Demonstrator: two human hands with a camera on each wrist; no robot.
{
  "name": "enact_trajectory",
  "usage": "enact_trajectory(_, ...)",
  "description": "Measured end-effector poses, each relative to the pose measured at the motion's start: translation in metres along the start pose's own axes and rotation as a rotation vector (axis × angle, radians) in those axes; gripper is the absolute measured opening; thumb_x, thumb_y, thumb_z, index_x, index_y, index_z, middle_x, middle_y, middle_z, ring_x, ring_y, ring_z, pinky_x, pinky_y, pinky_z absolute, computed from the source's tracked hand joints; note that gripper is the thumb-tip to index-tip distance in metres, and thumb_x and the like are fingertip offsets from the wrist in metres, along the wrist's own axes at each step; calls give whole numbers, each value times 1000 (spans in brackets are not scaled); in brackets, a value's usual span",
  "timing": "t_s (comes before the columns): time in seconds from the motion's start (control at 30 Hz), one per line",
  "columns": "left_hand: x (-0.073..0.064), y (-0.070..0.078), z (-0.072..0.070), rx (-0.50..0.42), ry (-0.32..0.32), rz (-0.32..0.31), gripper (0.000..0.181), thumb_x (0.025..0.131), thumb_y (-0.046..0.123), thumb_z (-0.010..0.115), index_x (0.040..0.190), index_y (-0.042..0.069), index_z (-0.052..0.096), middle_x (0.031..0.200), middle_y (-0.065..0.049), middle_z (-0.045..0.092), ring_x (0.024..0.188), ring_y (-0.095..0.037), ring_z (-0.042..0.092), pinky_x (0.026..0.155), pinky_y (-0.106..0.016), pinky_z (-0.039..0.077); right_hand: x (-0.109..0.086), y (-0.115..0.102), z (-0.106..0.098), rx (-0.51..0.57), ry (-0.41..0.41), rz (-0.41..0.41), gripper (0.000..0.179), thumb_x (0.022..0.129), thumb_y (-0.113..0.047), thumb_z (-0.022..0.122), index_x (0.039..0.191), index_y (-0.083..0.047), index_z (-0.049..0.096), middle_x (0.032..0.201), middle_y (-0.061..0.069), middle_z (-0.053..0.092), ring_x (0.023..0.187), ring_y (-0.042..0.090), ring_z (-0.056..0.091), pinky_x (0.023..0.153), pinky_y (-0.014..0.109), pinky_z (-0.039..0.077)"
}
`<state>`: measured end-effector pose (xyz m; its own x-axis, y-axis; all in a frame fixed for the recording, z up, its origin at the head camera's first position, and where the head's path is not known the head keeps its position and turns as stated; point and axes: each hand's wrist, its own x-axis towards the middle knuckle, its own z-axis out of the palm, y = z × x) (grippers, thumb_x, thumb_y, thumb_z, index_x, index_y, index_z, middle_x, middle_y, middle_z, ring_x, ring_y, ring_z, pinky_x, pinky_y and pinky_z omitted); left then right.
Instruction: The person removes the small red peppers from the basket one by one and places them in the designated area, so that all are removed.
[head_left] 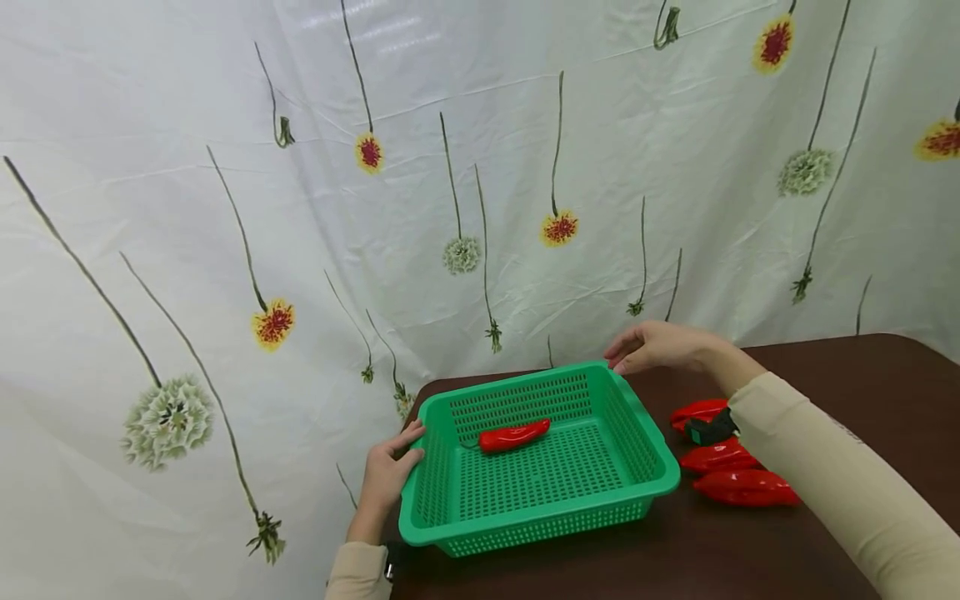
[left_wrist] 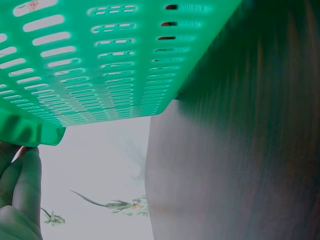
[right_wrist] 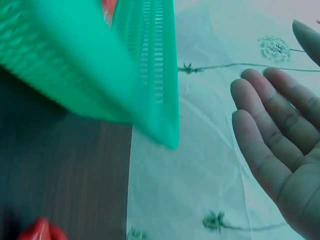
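Observation:
A green plastic basket with slotted walls stands on the dark table. Inside it lies one red pepper, toward the left and back. My left hand is at the basket's left rim, its fingers nearly straight and the fingertips touching the rim from outside; the left wrist view shows those fingers just below the rim. Beyond the back right corner, my right hand hovers with loosely bent fingers. In the right wrist view its fingers are spread apart from the basket, and the palm holds nothing.
Several red peppers lie on the table right of the basket, partly under my right forearm. A small dark object shows among them below the sleeve. A white flower-printed cloth hangs right behind the table's back edge.

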<state>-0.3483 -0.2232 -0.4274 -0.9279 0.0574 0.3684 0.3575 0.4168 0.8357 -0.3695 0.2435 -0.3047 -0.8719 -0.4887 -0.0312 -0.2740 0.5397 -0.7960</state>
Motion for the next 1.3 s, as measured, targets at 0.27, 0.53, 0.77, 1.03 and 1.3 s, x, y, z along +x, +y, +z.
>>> enact_trajectory(0.27, -1, -1, 0, -21, -1, 7, 38, 93, 0, 61, 131, -2, 65, 147, -14, 54, 144, -32, 43, 115, -53, 37, 38, -9, 13, 28, -82, -2, 53, 96, -23, 67, 140, 3, 54, 141, 26, 56, 125, 30, 61, 110, 48, 47)
enact_trajectory(0.53, -1, 0, -6, 17, 15, 10, 38, 92, -2, 61, 130, -3, 65, 147, -15, 55, 144, -33, 43, 115, -55, 38, 69, -17, 30, 95, -165, -25, 56, 97, -17, 66, 145, 4, 47, 144, 25, 53, 128, 32, 59, 114, 54, 41)
enact_trajectory(0.77, 2, -1, -3, -16, -8, 7, 39, 92, -1, 62, 131, -3, 64, 147, -14, 54, 144, -32, 43, 117, -54, 35, 94, -20, 50, 80, -233, -20, 56, 96, -13, 67, 145, 5, 47, 145, 28, 51, 126, 27, 60, 115, 55, 39)
enact_trajectory(1.03, 5, -1, -1, -21, -1, -9, 40, 91, -1, 62, 131, -1, 65, 147, -13, 54, 144, -32, 43, 115, -52, 38, 112, -19, 72, 94, -247, 0, 57, 95, -10, 66, 146, 7, 46, 146, 27, 50, 131, 34, 55, 115, 53, 40)
enact_trajectory(1.3, 2, -3, -1, -27, 8, -3, 40, 90, -4, 61, 130, -3, 65, 146, -16, 55, 143, -34, 44, 114, -54, 38, 123, -2, 90, 78, -246, 51, 56, 94, -11, 69, 144, 5, 50, 145, 23, 53, 134, 31, 53, 115, 51, 40)
